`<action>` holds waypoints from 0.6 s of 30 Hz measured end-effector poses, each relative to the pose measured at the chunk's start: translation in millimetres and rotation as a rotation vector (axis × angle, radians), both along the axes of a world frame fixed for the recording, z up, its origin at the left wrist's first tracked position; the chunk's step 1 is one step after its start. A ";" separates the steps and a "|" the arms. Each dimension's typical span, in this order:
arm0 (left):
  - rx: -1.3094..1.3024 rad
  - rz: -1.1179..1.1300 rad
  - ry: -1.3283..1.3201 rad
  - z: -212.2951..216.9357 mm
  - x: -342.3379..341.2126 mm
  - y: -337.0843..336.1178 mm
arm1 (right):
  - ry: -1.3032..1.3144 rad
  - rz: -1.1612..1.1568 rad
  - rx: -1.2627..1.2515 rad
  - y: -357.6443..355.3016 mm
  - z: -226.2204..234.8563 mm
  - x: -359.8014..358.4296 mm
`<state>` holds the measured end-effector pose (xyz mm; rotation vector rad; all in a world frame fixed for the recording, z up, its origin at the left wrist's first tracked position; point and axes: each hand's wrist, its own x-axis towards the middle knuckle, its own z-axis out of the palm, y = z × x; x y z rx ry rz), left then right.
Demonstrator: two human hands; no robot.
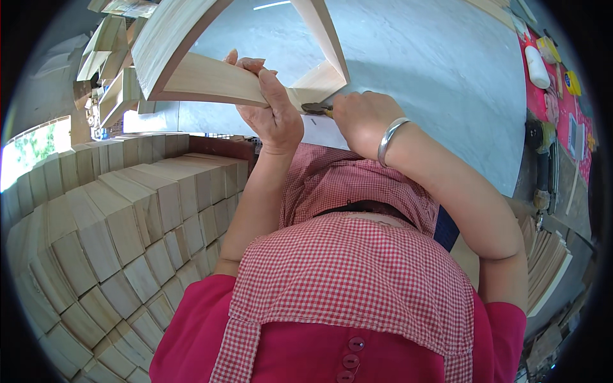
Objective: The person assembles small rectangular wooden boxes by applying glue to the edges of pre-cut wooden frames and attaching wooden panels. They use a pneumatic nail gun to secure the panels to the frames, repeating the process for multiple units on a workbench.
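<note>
My left hand (271, 105) grips the near side of a light wooden box frame (211, 80) that stands tilted on the grey table (434, 70). My right hand (361, 118), with a silver bangle on the wrist, is closed on a small metal pliers-like tool (317, 109). The tool's tip touches the frame's near right corner, just right of my left thumb. The frame is open in the middle, and the table shows through it.
A big stack of wooden boards (121, 223) fills the left side. More wooden frames (105, 64) lie at the far left. Thin boards (549, 262) are piled at the right. A red mat (562, 102) with a white bottle and small items lies at the far right.
</note>
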<state>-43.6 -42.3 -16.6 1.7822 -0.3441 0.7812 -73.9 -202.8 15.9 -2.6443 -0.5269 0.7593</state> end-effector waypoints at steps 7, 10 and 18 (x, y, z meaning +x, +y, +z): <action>-0.016 0.042 0.023 0.3 -2.5 2.7 | 0.118 -0.438 0.354 -18.5 25.3 -14.7; -0.014 -0.020 0.039 0.4 4.5 4.9 | -0.485 -0.314 0.536 -41.4 -10.0 -80.2; 0.016 -0.541 0.904 77.5 67.5 11.5 | -0.866 -0.875 -0.129 -229.1 15.2 -166.8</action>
